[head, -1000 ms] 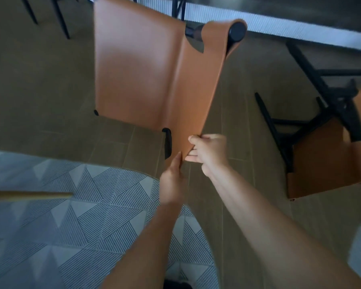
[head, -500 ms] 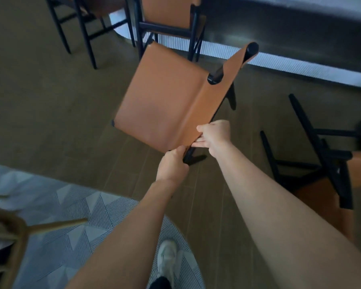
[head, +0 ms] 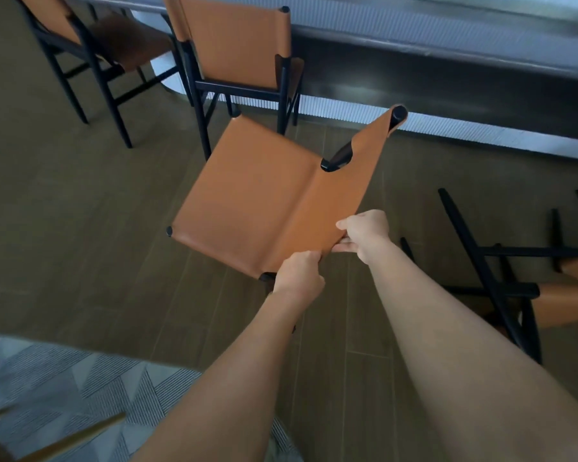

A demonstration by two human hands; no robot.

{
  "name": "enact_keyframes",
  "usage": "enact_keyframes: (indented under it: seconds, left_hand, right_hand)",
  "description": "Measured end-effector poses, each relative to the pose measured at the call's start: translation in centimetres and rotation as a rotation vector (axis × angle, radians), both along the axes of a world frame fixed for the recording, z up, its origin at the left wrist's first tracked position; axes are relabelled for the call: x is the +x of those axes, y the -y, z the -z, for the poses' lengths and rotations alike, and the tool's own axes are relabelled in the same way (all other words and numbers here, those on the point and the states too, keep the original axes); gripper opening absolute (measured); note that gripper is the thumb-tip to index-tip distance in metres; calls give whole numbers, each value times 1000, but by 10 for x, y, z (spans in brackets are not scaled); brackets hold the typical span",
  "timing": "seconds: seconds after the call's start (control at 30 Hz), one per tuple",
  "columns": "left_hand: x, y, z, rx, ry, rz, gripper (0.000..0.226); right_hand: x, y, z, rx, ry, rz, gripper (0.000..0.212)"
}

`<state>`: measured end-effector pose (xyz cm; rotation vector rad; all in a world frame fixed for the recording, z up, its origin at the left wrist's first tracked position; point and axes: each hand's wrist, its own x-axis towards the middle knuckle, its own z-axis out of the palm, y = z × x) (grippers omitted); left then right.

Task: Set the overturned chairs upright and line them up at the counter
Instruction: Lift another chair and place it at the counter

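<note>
**A:** What are the fingers doing?

**B:** The left hand [head: 299, 275] has its fingers [head: 306, 258] curled over the near corner of the held chair [head: 257, 195], gripping the tan leather there. The right hand [head: 364, 230] pinches the leather edge just beside it. Its thumb lies on the leather and its fingers [head: 342, 249] show below the edge.

**A:** So both grip the same chair?

**B:** Yes, close together at its near edge.

**A:** How does that chair sit?

**B:** The seat faces up at a slant. The back panel rises on the chair's right side to a black post top. The legs are mostly hidden under the seat, so I cannot tell whether they touch the floor [head: 80, 211].

**A:** And the desk?

**B:** The desk [head: 447, 65] runs beyond the held chair, dark above a pale ribbed base.

**A:** Other chairs?

**B:** An upright chair [head: 237, 41] stands just beyond the held chair, pushed in at the desk with its back to the camera. A second upright chair [head: 127, 45] stands beyond the held chair and to its left, also at the desk. An overturned chair [head: 561, 305] lies to the right of the held chair, apart from it, with its black legs in the air.

**A:** Anything nearer?

**B:** A grey patterned rug [head: 64, 378] lies nearer than the held chair and to its left. A blurred pale wooden rod [head: 80, 436] crosses it.
</note>
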<state>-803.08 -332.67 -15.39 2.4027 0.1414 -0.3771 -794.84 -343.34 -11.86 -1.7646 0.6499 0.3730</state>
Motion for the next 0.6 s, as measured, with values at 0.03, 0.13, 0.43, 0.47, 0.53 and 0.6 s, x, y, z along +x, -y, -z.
enact_keyframes:
  seconds: [0.03, 0.13, 0.43, 0.47, 0.53, 0.6]
  left_hand:
    - [6, 2, -4, 15, -9, 8, 32]
    - [20, 6, -10, 47, -27, 20, 37]
    - [61, 20, -18, 119, -62, -29, 38]
    - [66, 22, -19, 121, -72, -45, 42]
    - [76, 28, -22, 136, -85, -67, 46]
    - [85, 32, -24, 153, -98, -77, 47]
  right_hand:
    - [7, 3, -1, 1, -11, 1, 13]
    - [23, 9, -4, 11, -33, -25, 11]
    - [67, 29, -9, 105, -92, -118, 16]
    - [73, 31, -9, 106, -89, -134, 15]
    - [84, 37, -10, 98, -80, -156, 14]
    - [94, 41, -9, 99, -79, -168, 14]
